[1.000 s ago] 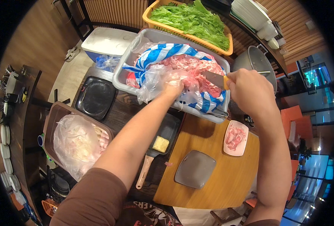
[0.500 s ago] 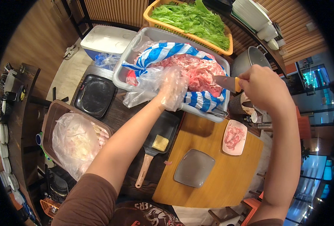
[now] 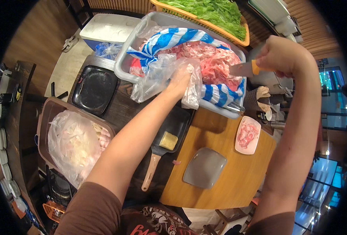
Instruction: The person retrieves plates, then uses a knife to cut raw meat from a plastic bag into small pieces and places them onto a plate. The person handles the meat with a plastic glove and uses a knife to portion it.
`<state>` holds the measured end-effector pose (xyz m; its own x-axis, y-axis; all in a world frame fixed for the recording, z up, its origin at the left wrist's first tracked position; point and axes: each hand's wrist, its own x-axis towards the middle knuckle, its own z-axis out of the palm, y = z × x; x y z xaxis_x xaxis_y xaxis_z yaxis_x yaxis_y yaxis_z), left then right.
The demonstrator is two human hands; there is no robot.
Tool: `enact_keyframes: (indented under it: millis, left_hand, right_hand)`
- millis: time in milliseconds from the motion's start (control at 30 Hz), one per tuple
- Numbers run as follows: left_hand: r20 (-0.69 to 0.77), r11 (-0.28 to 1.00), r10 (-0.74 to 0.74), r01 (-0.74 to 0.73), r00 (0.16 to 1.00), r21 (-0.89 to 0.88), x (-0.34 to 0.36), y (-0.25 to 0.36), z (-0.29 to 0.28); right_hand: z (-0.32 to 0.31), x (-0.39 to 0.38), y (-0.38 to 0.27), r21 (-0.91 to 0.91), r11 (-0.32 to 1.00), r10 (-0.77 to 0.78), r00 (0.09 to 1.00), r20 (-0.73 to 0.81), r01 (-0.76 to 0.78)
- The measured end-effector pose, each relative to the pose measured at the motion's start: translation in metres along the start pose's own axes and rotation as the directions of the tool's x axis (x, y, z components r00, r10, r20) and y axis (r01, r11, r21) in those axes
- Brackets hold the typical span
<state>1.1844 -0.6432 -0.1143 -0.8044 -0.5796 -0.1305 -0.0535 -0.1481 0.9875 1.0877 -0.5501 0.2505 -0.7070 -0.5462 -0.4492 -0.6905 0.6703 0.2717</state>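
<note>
The raw meat (image 3: 204, 58), pink and heaped, lies in a grey tub (image 3: 122, 64) on the counter (image 3: 114, 113), half wrapped in a blue-and-white striped bag (image 3: 169, 39). The left hand (image 3: 181, 80), gloved in thin clear plastic, presses on the pile's near edge with fingers bent; how tightly its grip has closed I cannot tell. The right hand (image 3: 283, 55) is fisted around the orange handle of a knife (image 3: 244, 68), blade over the meat. Below, a wooden board (image 3: 228, 176) carries a small plate of slices (image 3: 247, 135) and an empty grey dish (image 3: 204, 167). An orange basket of greens (image 3: 208, 11) sits behind the tub.
</note>
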Motion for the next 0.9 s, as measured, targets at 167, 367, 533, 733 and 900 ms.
enact_keyframes:
  millis: [167, 367, 533, 733, 900]
  left_hand:
    - [-0.049, 0.913, 0.310, -0.283, 0.949, 0.295, -0.002, 0.032, -0.002]
    - [0.067, 0.180, 0.790, -0.334, 0.610, 0.925, -0.001, 0.093, -0.100]
    - [0.069, 0.338, 0.448, -0.240, 0.891, 0.910, -0.006, 0.087, -0.143]
    - [-0.089, 0.330, 0.287, -0.011, 0.954, 0.944, -0.006, 0.081, -0.142]
    - [-0.141, 0.542, 0.234, -0.008, 0.962, 0.841, -0.003, 0.076, -0.154]
  right_hand:
    - [0.008, -0.001, 0.026, 0.133, 0.988, -0.078, 0.997, 0.020, 0.074]
    - [0.023, -0.003, 0.052, 0.268, 0.956, -0.137, 0.990, 0.040, 0.122]
    - [0.025, 0.010, 0.071, 0.291, 0.943, -0.179, 0.983, 0.044, 0.159]
    - [0.030, 0.027, 0.098, 0.354, 0.927, -0.166, 0.982, 0.088, 0.125]
    - [0.041, 0.048, 0.126, 0.520, 0.852, -0.165, 0.971, 0.172, 0.052]
